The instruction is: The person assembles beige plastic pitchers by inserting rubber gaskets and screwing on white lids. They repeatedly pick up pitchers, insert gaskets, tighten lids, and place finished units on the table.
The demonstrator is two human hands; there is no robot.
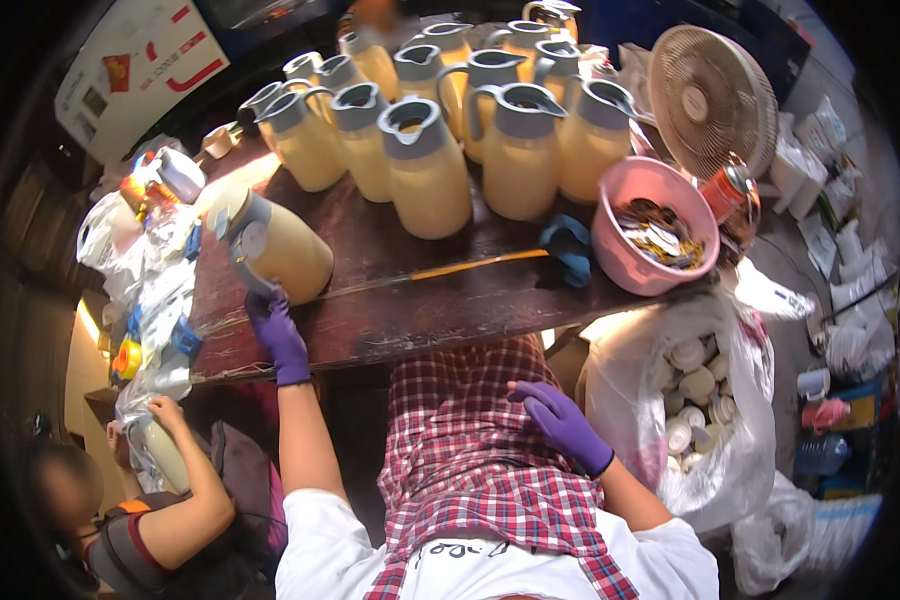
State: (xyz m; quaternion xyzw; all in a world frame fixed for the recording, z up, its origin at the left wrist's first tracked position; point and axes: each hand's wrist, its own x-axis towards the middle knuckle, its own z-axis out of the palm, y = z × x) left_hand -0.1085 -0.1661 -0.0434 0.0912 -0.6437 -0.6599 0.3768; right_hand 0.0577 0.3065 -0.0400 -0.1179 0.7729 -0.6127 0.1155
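My left hand (278, 335), in a purple glove, is closed on the grey handle of a pale yellow insulated jug (288, 250). This jug leans to the left on the table's left part, its grey collar and spout pointing up and left. Above my lap, away from the table, my right hand (562, 422) wears a purple glove too; its fingers are loosely stretched and nothing shows in them. Several matching jugs (428, 190) with grey collars stand upright in a cluster at the back of the dark red table (390, 320); the ones in front have no lids.
A pink basin (650, 275) of small metal pieces sits at the table's right, beside a blue looped strap (568, 250) and a fan (712, 100). Below hangs a clear bag (620, 400) with white lids (695, 385). At left, a co-worker (185, 475) holds a pale, plastic-wrapped object.
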